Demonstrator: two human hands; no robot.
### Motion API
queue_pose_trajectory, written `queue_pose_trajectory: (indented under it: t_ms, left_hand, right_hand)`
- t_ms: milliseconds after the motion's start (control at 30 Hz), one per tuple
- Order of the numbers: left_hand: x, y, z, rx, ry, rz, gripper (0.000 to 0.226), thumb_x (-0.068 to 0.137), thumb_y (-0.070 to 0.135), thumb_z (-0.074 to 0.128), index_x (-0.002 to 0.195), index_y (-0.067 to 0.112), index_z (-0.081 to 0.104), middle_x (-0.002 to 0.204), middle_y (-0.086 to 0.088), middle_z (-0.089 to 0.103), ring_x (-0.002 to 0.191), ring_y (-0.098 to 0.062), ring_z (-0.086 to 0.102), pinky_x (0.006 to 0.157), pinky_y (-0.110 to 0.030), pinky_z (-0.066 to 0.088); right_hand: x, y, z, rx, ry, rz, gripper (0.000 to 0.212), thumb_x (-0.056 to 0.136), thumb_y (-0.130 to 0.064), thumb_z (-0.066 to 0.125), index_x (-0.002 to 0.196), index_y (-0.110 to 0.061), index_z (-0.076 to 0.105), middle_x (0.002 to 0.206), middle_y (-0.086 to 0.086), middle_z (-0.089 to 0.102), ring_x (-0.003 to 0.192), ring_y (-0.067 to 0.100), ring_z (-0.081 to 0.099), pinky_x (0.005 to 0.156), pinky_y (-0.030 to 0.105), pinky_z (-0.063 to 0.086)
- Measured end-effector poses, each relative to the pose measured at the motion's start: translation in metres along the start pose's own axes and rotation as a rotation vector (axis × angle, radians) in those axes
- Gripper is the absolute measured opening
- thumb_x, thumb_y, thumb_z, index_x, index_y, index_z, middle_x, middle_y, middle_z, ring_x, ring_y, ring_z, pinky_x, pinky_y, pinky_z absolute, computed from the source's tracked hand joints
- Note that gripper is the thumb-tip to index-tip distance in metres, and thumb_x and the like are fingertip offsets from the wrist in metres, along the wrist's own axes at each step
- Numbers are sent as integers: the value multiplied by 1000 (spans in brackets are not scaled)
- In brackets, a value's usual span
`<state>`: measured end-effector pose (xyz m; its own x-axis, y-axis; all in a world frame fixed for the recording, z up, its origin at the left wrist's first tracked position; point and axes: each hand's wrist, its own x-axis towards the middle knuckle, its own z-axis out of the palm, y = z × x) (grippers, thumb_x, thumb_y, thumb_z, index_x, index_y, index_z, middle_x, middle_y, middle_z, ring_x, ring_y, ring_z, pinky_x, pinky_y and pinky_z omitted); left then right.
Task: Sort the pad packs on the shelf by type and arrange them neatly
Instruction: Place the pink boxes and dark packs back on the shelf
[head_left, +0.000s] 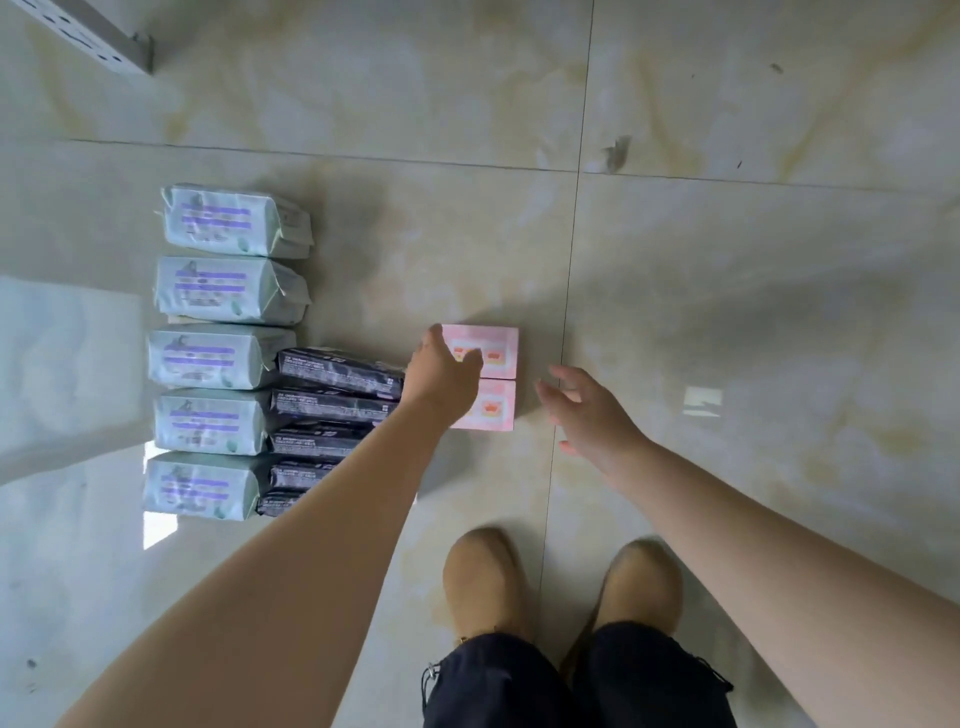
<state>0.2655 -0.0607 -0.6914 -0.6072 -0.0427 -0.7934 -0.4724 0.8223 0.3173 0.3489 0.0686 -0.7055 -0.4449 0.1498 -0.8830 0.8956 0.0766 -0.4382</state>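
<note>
"On the glossy cream floor (727, 270), just left of the tile seam and ahead of my tan boots (488, 577), lie two square, flat pink pad packs with red crown prints. The far pink pack (501, 345) touches the near pink pack (498, 415) edge to edge."

"What are your hands doing?"

"My left hand (441, 371) lies over their left edge, fingers bent onto the far one's face. Whether it pinches or merely presses, I cannot tell. My right hand (587, 410) hovers just beside their right edge, fingers spread, holding nothing."

"How will they handle?"

"Light, I judge, and stiffer than the rest. The corners look crisp, so they should slide as blocks. The wrap looks slick and so does the tile, so I would clamp opposite side edges, one hand on each side, rather than push from the top."

"And the others?"

"Five puffy mint-green film packs (218, 358) with purple print stand in a column toward the left. Against its near part leans a row of slim dark navy packs (337, 371). Both kinds look soft and squashy. I would take them round the middle of the body, not by the crimped ends, which would likely crumple or slip."
</note>
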Motion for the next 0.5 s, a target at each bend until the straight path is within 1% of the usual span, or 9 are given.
queue_pose_trajectory:
  t_ms: [67,100,200,267,333,400,433,500]
  left_hand:
    - [16,0,9,-63,48,-23,57,97,24,42,146,10,17,147,-14,34,130,-31,40,102,-37,36]
    - [23,0,14,-87,55,-33,58,97,23,42,146,10,16,148,-14,33,131,-31,39,101,-35,35]
    - [41,2,29,-100,41,-77,54,94,19,44,141,4,22,140,-19,40,123,-34,44,94,-34,38]
    - [50,3,37,-94,37,-121,50,92,19,46,135,1,27,135,-20,44,122,-35,46,95,-35,38]
    - [57,3,41,-48,31,-161,46,94,20,44,132,-1,29,135,-20,43,123,-34,44,96,-35,37]
    - [61,-1,43,-57,53,-175,47,93,20,45,133,-2,33,133,-19,47,121,-34,48,95,-35,39]
    - [64,-3,45,-53,46,-175,46,94,19,44,135,-1,36,132,-19,48,120,-34,49,94,-35,41]
    - [64,-5,49,-27,-3,-183,40,97,13,36,135,2,40,134,-20,46,121,-33,49,96,-34,41]
  right_hand:
    - [16,1,7,33,8,34,50,91,-42,47,138,-27,38,136,2,48,121,25,50,100,46,44]
    - [24,2,10,61,13,55,51,91,-43,48,139,-28,37,137,1,47,120,25,50,98,46,45]
    - [43,3,20,136,9,129,54,91,-45,48,141,-31,32,137,-2,44,119,23,49,91,44,49]
    - [53,3,26,174,23,161,54,91,-44,47,141,-31,31,140,-1,41,120,24,47,84,43,50]
    - [61,4,31,225,49,202,54,92,-43,46,142,-32,29,145,-3,36,125,24,42,84,45,49]
    - [68,6,35,284,46,241,55,93,-44,45,143,-34,25,148,-5,30,127,25,39,85,48,45]
    - [71,7,37,311,45,254,55,93,-44,44,143,-34,25,148,-5,30,126,25,39,86,49,44]
    - [77,12,39,340,60,264,51,93,-44,43,141,-34,30,144,-5,37,118,25,43,87,50,45]
